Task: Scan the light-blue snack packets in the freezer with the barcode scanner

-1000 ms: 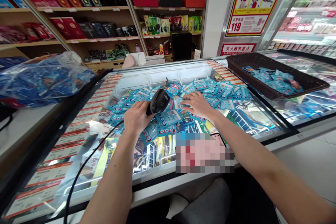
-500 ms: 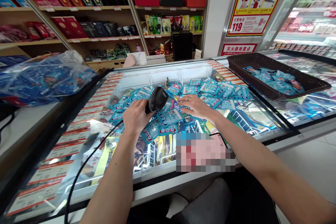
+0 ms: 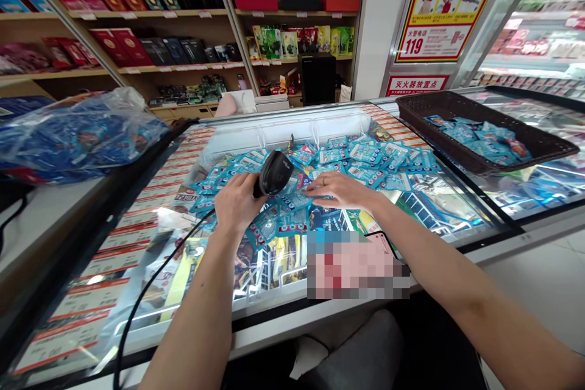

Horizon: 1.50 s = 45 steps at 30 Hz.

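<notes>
My left hand [image 3: 238, 200] is wrapped round the handle of a black barcode scanner [image 3: 275, 173], its head hanging over a spread of small packets. A corded cable runs from it down to the lower left. My right hand [image 3: 339, 191], with a ring on one finger, has its fingertips on the right edge of a small blue packet [image 3: 296, 200] just below the scanner head. Many similar blue packets [image 3: 365, 151] lie loosely overlapped on the glass top [image 3: 201, 268] around both hands.
A brown woven basket [image 3: 484, 164] with more blue packets stands at the right. To the left is a clear plastic bag of blue packages [image 3: 77, 134]. A phone [image 3: 386, 245], partly blurred out, lies near the front edge. Stocked shelves [image 3: 183, 64] rise behind.
My right hand has come slightly down and left, its fingers closing at a blue packet's edge. That packet has shifted and tilted under the scanner. My left hand stays still.
</notes>
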Tool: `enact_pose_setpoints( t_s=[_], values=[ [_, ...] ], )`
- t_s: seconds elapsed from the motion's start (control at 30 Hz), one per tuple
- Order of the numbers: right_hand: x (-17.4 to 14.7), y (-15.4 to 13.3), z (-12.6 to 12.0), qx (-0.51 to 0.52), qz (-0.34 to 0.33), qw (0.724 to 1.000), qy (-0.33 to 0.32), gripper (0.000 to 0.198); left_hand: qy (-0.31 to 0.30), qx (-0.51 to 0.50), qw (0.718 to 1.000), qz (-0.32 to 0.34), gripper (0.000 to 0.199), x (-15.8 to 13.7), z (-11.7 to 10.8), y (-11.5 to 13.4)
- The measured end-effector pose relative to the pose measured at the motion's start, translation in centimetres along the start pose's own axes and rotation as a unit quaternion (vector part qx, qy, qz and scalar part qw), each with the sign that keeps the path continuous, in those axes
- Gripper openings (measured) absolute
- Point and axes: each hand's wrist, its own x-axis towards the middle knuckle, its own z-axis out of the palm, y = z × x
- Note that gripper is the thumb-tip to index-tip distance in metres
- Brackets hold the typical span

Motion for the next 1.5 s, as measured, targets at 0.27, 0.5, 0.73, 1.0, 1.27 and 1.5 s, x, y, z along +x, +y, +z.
enact_pose_setpoints(
  t_s=[0.27,0.5,0.73,1.0,1.27,1.5],
  values=[
    [-0.9,1.6,-0.2,0.034,0.149,0.982,0.115,0.033,0.012,-0.002,1.0,0.001,0.032,0.0,0.5,-0.4],
    [-0.7,2.1,0.4,0.212,0.245,0.914,0.245,0.034,0.016,0.008,1.0,0.017,0.03,0.0,0.3,-0.1],
    [-0.6,2.8,-0.1,0.188,0.276,0.892,0.304,0.026,0.007,0.001,0.998,0.06,0.029,0.0,-0.2,0.5],
    [-0.7,2.7,0.1,0.186,0.273,0.891,0.31,0.046,-0.008,-0.005,0.993,0.122,0.032,0.0,-0.6,1.2],
    [-0.6,2.5,0.2,0.166,0.262,0.902,0.299,0.032,-0.026,-0.025,0.989,0.146,0.03,0.0,-0.9,1.7],
    [-0.7,2.4,0.2,0.154,0.252,0.911,0.287,0.031,-0.028,-0.042,0.988,0.15,0.033,0.0,-1.1,2.0]
  ],
)
